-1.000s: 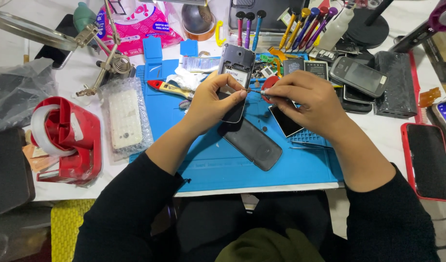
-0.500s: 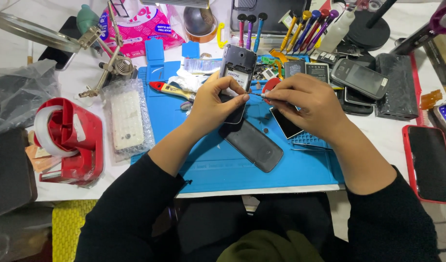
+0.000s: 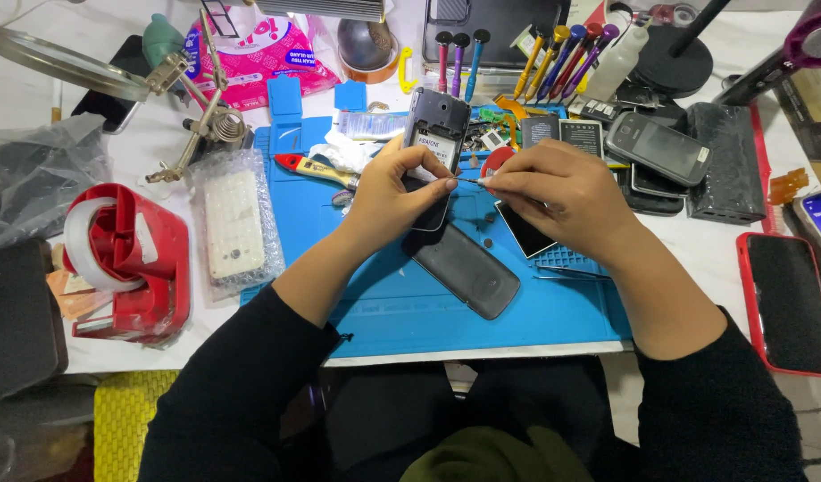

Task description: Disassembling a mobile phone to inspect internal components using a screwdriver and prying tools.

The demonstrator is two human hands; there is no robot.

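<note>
**Opened phone held over the blue mat, thin tool at its side**

The dark phone [image 3: 435, 134], its back cover off, stands tilted above the far middle of the blue work mat [image 3: 383, 303], with a light label showing in its open back. The left hand [image 3: 394, 192] wraps its lower half from the left, fingers closed around the body and thumb pressed near the right edge. The right hand [image 3: 558, 192] comes in from the right with fingers pinched shut on a thin metal tool [image 3: 466, 180], whose tip meets the phone just beside the left thumb (what kind of tool it is cannot be told, since the hand hides most of it).

Just below the hands a dark grey back cover [image 3: 466, 270] lies slantwise on the mat, and a small black screen panel [image 3: 526, 232] lies partly under the right hand. To the left, a white phone in bubble wrap [image 3: 234, 223] rests at the mat's edge, with a red tape dispenser [image 3: 133, 263] further left. Behind the mat stands a row of coloured screwdrivers [image 3: 562, 54]. Several dark phones [image 3: 658, 147] are stacked to the right, and a red-cased phone [image 3: 788, 303] lies well apart at the table's right side.
</note>
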